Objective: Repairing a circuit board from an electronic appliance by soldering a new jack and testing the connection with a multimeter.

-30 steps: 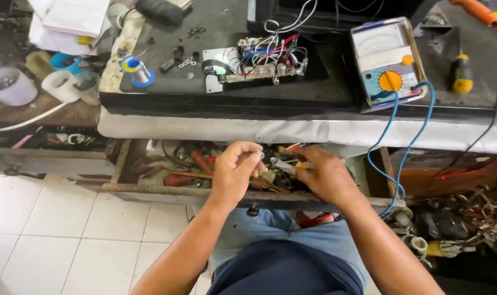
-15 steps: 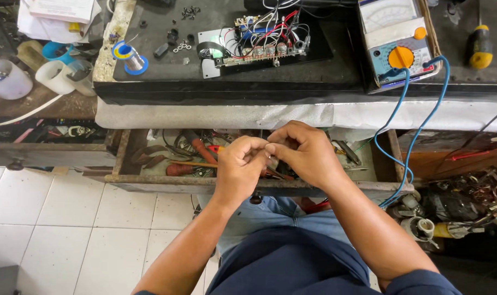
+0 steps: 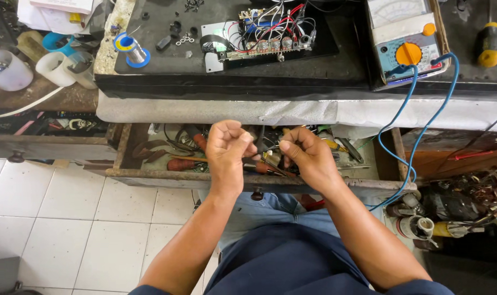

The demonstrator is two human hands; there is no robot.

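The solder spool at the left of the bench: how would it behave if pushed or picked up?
The solder spool looks small with blue flanges and stands on one end, so a push would probably slide it rather than roll it. Tipped onto its side, the round flanges would likely let it roll. Its wound metal wire suggests it is heavy for its size.

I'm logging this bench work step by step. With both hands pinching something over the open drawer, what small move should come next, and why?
Probably lift both hands to the bench top: the pinched piece is tiny, and the drawer below is cluttered with tools.
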